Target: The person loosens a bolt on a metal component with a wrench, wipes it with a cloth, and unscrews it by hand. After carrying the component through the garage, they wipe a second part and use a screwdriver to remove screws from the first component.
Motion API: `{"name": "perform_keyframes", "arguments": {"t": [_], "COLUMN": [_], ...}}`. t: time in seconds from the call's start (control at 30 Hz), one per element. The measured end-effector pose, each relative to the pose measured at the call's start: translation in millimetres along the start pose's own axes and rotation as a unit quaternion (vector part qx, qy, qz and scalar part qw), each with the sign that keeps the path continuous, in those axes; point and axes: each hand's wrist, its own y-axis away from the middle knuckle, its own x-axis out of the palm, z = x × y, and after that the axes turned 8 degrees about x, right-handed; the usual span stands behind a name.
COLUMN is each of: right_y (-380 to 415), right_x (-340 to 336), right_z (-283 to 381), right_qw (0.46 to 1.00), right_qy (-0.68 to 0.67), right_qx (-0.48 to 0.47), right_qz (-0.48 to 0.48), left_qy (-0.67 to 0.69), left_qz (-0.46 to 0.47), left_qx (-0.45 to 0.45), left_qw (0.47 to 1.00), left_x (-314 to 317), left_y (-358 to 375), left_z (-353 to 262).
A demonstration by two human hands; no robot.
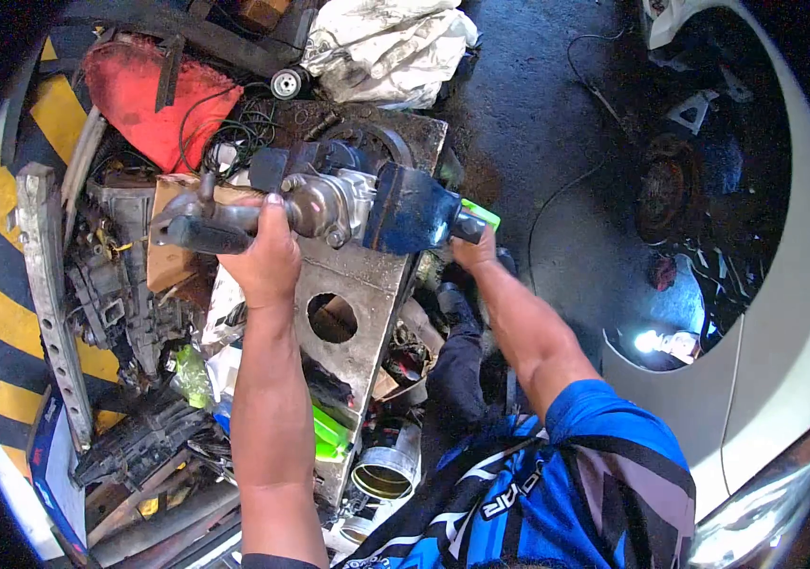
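A metal assembly (324, 207) with pipes at its left end and a dark metal bracket (410, 211) at its right spans the space between my hands, above a worn metal bench. My left hand (267, 251) is wrapped round the pipe end, its thumb on top. At the other end, my right hand (474, 248) grips a dark cylindrical part beside the bracket, with something bright green against its fingers. Behind the assembly, a dark round part (381, 142) rests on the bench.
The metal bench (358, 303) has a round hole. Greasy machine parts (130, 284), a cardboard box (166, 261) and a red piece (154, 104) lie left. White cloth (391, 47) is at the top. A pale car body (765, 379) with an open wheel arch stands right.
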Motion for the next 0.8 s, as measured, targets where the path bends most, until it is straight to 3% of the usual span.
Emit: {"name": "perform_keyframes", "arguments": {"t": [0.03,0.1,0.13,0.17,0.3,0.4,0.5,0.6,0.63,0.67,0.7,0.8], "right_y": [-21,-49,-66,-87,-180,-145,-116,-78,-61,-41,-30,-4], "right_x": [-5,-29,-43,-65,-126,-164,-189,-200,-186,-180,-185,-167], "right_z": [-1,16,9,37,173,234,290,344,349,369,381,335], "right_qw": [0.998,0.996,0.997,0.974,0.915,0.908,0.916,0.918,0.896,0.853,0.828,0.795], "right_qy": [-0.068,-0.008,0.003,0.125,0.147,0.156,0.222,0.227,0.261,0.307,0.314,0.306], "right_qx": [0.001,-0.075,-0.079,-0.188,-0.364,-0.385,-0.290,-0.204,-0.149,-0.078,-0.047,-0.044], "right_qz": [-0.001,-0.037,0.023,-0.011,-0.097,0.049,0.164,0.255,0.327,0.415,0.463,0.522], "left_qy": [0.002,0.000,0.010,0.019,0.007,0.024,0.025,-0.015,-0.039,-0.050,-0.043,-0.037], "left_qz": [-0.007,-0.030,-0.026,-0.022,-0.013,-0.035,-0.044,0.015,0.012,0.010,0.004,0.012], "left_qx": [-0.004,0.013,0.009,0.005,0.006,0.021,0.003,0.004,0.047,0.011,0.038,0.050], "left_qw": [1.000,0.999,1.000,1.000,1.000,0.999,0.999,1.000,0.998,0.999,0.998,0.998], "left_x": [1,0,0,1,5,17,17,26,21,9,18,4], "left_y": [0,6,9,10,5,-4,-12,-19,-20,-18,-23,-27], "left_z": [-1,6,7,5,-10,-7,-8,-21,-14,-13,-45,-66]}}
